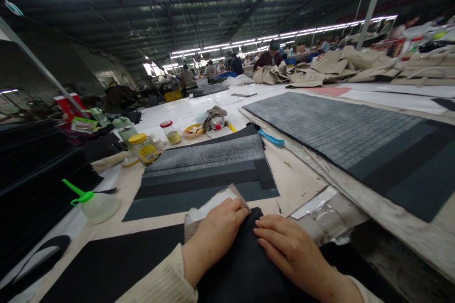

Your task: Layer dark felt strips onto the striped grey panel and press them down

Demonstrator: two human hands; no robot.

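Observation:
Black fabric (245,255) lies at the near edge of the table, under both hands. My left hand (218,232) is closed at its upper left edge, beside a white and tan wrapped bundle (202,206); what its fingertips pinch is hidden. On the right edge of the fabric rests my right hand (291,251), fingers together and bent over the cloth. Beyond the hands lies a dark panel with a grey speckled band (209,156). Another black piece (117,265) extends to the left.
A squeeze bottle with a green nozzle (99,206) and a black loop (46,255) are at left. Jars (144,148) and a blue-handled tool (272,138) lie farther back. A large grey panel (337,128) covers the right. People work in the distance.

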